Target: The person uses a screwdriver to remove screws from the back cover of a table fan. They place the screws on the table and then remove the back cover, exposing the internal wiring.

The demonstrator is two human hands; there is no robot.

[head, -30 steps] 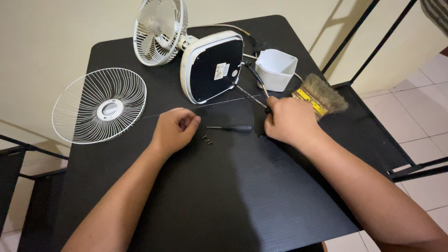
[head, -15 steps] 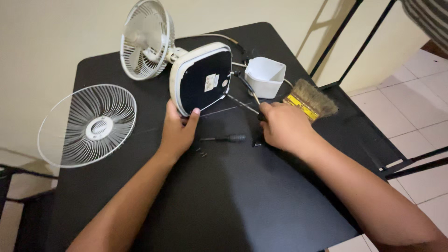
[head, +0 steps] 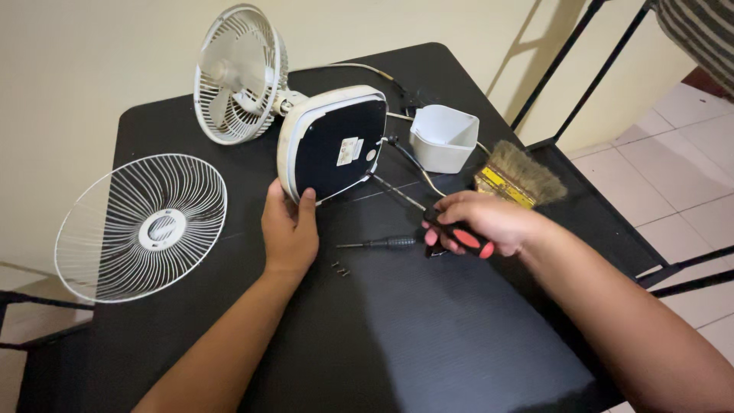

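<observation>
Black bench (head: 428, 336), seen from above. A small white desk fan lies tipped on it near the far edge, its base (head: 334, 142) turned up so the dark underside with a label faces the camera. The fan head with rear guard (head: 238, 73) points toward the far left corner.

Left hand (head: 290, 229): grip clamped on the near left rim of the fan base, thumb laid up along the edge, palm resting on the bench.

Right hand (head: 489, 222): grip closed around a screwdriver with red-and-black handle (head: 462, 235). Its shaft runs up and left toward the near right edge of the base; whether the tip touches the base cannot be told.

A second, smaller screwdriver with black handle (head: 382, 243) lies flat on the bench between the two hands, untouched. Small dark screws (head: 339, 268) lie loose just near of it, beside the left wrist.

Detached front grille (head: 141, 227) lies flat at the left edge of the bench, overhanging it. White plastic cup (head: 443, 138) stands right of the base; a wide bristle paintbrush (head: 520, 174) lies beside it near the right edge. A power cord (head: 359, 67) trails along the far edge.
</observation>
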